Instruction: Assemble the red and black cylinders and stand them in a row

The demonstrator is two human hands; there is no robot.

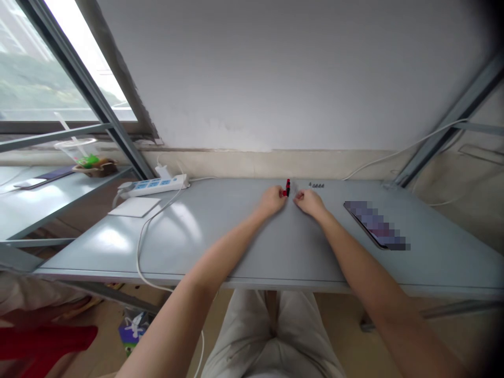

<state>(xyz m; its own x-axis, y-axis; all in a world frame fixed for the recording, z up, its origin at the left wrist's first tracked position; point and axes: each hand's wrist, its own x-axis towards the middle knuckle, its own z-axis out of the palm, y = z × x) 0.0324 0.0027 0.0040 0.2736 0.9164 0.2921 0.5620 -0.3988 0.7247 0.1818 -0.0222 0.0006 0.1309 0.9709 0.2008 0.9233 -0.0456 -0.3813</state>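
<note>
Near the back edge of the grey desk (236,226), my left hand (272,201) is closed on a small red and black piece (288,188), which stands up past the fingertips. Just to its right, my right hand (309,202) has its fingers pinched together. Something clear and blurred (294,188) shows by the right fingertips, too faint to make out. Several small dark pieces (317,186) lie in a row on the desk behind and right of my right hand.
A phone (374,224) lies at the right. On the left are a white power strip (157,185), a white flat square (135,207) and a cable (144,231) running over the front edge. A plastic cup (79,152) stands on the neighbouring desk (35,205).
</note>
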